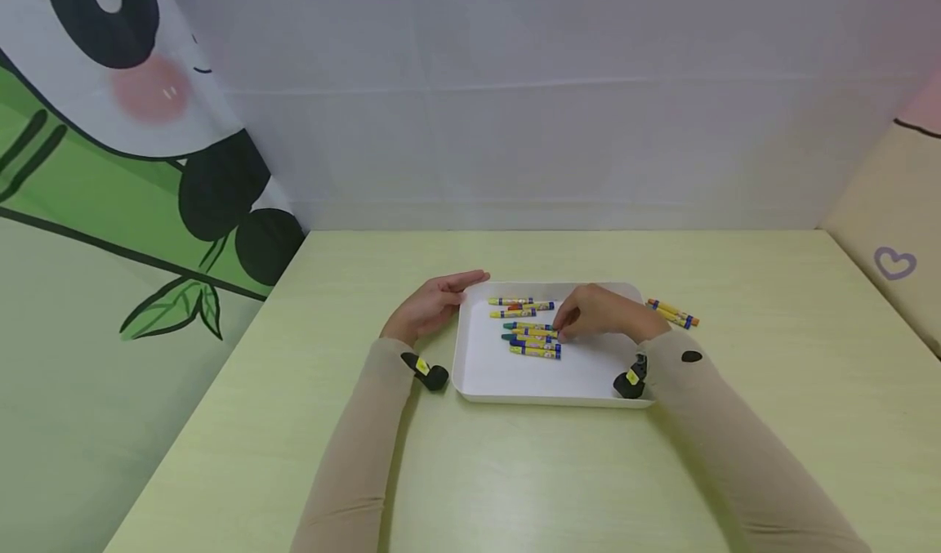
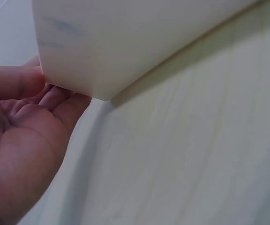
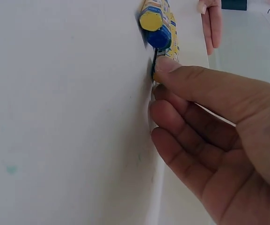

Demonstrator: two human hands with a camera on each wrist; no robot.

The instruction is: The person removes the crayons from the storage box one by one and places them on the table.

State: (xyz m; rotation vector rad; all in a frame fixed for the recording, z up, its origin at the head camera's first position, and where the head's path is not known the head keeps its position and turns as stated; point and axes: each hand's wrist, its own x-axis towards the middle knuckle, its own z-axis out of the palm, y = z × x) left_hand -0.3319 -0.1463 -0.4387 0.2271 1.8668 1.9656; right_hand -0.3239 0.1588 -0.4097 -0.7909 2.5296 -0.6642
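Note:
A shallow white tray [image 1: 507, 377] lies on the table with several crayons in yellow and blue wrappers on it. My left hand [image 1: 434, 304] holds the tray's far left corner, its thumb [image 2: 29, 82] against the edge and the other fingers partly hidden behind the wall. Over the middle of the tray, my right hand [image 1: 591, 312] pinches the near end of a crayon [image 3: 157, 76] between thumb and index finger; most of that crayon is hidden. Right beside it lie a blue-ended crayon [image 3: 158, 38] and a yellow-ended crayon [image 3: 151, 21]. Farther back are a few more crayons [image 1: 512, 314].
Two crayons [image 1: 672, 312] lie on the pale wood table [image 1: 515, 471] just right of the tray. A plain grey curtain [image 1: 551, 128] stands behind the table. Printed cloth panels [image 1: 147, 251] flank it. Each wrist wears a small black camera [image 1: 434, 376].

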